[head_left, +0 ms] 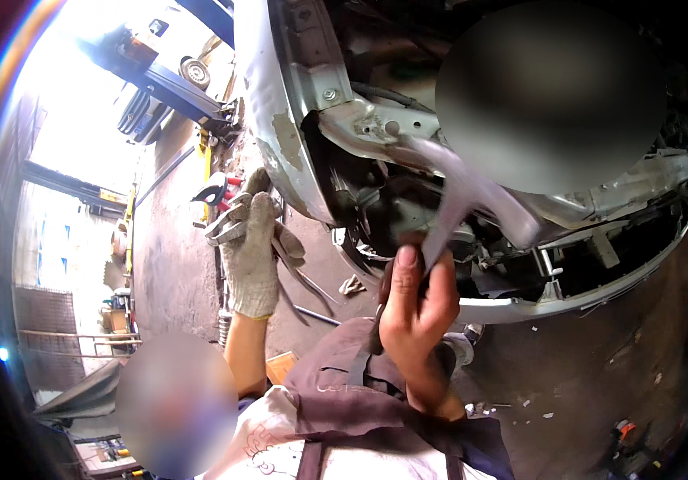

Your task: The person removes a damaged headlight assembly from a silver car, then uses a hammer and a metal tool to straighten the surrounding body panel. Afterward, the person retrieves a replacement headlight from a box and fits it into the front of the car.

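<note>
Before the car [376, 128] and its stripped front, your hammer [465, 190] is up, silvery and smeared with blur, its long head [512, 216] spreading both ways off a pale handle [446, 232]. Your bare right hand [420, 300] is wrapped round that handle, thumb laid along it. Over to your left hand [249, 256], gloved, fingers up near a red-handled tool [216, 192]; whether they grip anything, I can't tell. Below, brown floor [552, 360], scuffed, flecked with white scraps [548, 415]; off left, glaring light, a blue beam [172, 90], a wheel [194, 72].
</note>
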A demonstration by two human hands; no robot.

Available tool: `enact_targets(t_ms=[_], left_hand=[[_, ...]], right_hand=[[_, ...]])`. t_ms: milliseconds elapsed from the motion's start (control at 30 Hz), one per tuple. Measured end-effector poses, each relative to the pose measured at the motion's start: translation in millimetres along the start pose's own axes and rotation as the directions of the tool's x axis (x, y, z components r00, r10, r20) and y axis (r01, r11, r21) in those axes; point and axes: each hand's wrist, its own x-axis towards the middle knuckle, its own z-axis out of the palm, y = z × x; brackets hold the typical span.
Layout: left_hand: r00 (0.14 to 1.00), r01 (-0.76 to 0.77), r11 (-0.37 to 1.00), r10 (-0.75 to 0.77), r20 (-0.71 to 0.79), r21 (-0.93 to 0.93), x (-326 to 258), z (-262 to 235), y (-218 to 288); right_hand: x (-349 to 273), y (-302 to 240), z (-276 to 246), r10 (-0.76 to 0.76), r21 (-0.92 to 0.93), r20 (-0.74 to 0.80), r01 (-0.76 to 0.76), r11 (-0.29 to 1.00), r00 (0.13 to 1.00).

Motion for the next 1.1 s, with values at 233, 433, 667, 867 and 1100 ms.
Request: enact_targets(t_ms=[233, 433, 667, 867, 1100], left_hand=[[0.954, 0.294, 0.878, -0.244, 0.176, -0.378, -34.6, 14.4, -5.1], [0.959, 0.281, 0.836, -0.256, 0.118, -0.471, -19.2, 16.2, -9.6], [0.926, 0.357, 0.756, -0.212, 0.311, -0.549, -8.6, 21.3, -14.1], [0.923, 0.363, 0.742, -0.203, 0.328, -0.563, -12.2, 31.9, -8.6], [0.924, 0.381, 0.736, -0.282, 0.258, -0.559, -10.0, 25.1, -9.4]], right_hand=[[53.1, -49.7, -38.2, 0.046, 0.591, 0.368, -0.272, 0.759, 0.929], [87.6, -53.0, -26.3, 0.106, 0.288, 0.468, -0.264, 0.92, 0.878], [78.6, -26.7, -11.5, 0.098, 0.147, 0.379, -0.164, 0.975, 0.92], [92.5, -34.1, -16.5, 0.013, 0.074, 0.316, -0.039, 0.997, 0.949], [94.9, -54.2, -19.5, 0.205, 0.321, 0.194, -0.26, 0.911, 0.959]])
